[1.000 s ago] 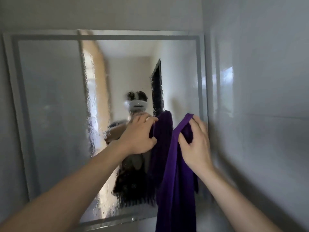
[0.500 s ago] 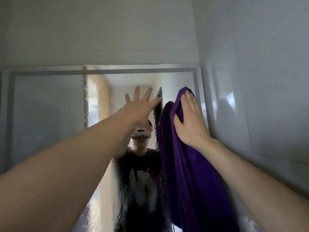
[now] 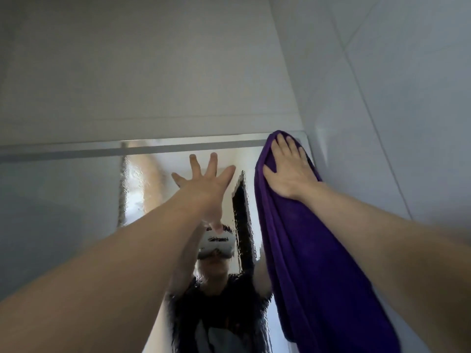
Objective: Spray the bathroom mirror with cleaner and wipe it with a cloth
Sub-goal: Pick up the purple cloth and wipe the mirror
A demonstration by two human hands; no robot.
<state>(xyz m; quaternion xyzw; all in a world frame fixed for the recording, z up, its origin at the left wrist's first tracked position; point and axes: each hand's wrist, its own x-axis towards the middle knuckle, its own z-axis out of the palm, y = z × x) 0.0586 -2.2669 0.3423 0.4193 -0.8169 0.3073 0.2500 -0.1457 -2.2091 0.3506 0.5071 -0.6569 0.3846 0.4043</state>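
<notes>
- Purple cloth [image 3: 305,250] hangs lengthwise down the mirror's [image 3: 63,200] right edge, its top at the upper right corner
- right grip [image 3: 288,171], fingers flat, presses it on the glass; wet glass lies leftward
- left grip [image 3: 204,184] is nearer that glass, splayed and empty

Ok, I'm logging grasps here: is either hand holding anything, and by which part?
Nothing is gripped. The right hand presses the purple cloth, at its top end, flat against the mirror; the left hand is spread open, empty.
</notes>
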